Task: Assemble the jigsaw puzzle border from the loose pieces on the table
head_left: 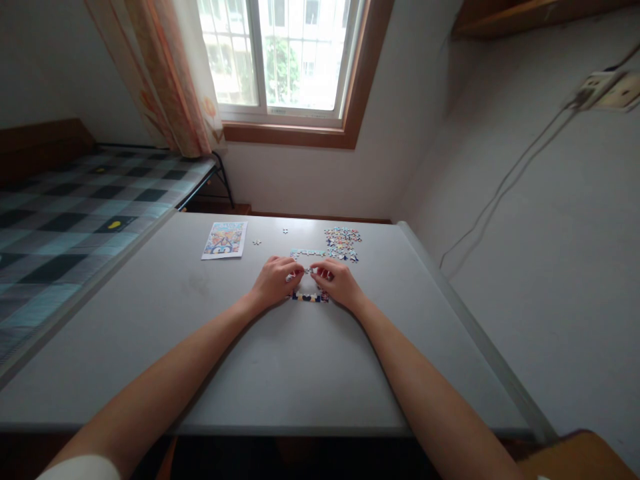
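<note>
My left hand (pixel 280 277) and my right hand (pixel 335 279) face each other at the middle of the table, fingertips pinched together. Between them is a small jigsaw puzzle piece (pixel 308 271), which both hands appear to grip. Beneath the hands lies a partly joined puzzle border (pixel 307 298), with a dark blue and yellow strip at the near side and a pale green strip (pixel 307 253) at the far side. The border's left and right sides are partly covered by my hands. Just beyond my right hand spreads a pile of loose puzzle pieces (pixel 343 241).
A printed picture sheet (pixel 224 240) lies at the back left of the grey table (pixel 280 373). Two single pieces sit apart, one (pixel 257 242) near the sheet and one (pixel 285 231) farther back. A bed (pixel 100 193) stands left; a wall with a cable (pixel 495 193) rises right.
</note>
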A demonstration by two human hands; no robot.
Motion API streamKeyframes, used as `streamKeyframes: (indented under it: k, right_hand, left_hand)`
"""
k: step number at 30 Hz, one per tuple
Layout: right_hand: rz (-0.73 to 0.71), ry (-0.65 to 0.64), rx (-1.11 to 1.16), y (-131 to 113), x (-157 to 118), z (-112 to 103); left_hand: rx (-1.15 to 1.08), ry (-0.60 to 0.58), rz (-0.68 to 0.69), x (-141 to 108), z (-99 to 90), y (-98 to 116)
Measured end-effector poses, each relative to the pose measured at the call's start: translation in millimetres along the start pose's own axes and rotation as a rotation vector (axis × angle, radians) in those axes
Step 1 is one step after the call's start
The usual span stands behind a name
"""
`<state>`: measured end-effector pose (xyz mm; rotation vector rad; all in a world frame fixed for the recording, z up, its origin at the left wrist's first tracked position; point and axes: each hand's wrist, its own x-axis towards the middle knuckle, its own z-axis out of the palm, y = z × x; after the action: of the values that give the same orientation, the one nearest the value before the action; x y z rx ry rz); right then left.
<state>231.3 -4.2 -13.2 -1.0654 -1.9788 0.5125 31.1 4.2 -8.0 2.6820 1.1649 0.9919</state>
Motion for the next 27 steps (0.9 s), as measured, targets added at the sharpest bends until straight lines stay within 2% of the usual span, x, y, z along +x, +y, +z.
streamKeyframes:
  k: [27]
  right_hand:
    - [-0.005,0.005,-0.004,-0.1,-0.3,-0.1]
  left_hand:
    - [-0.002,-0.009,0.0,-0.7,-0.4,-0.5]
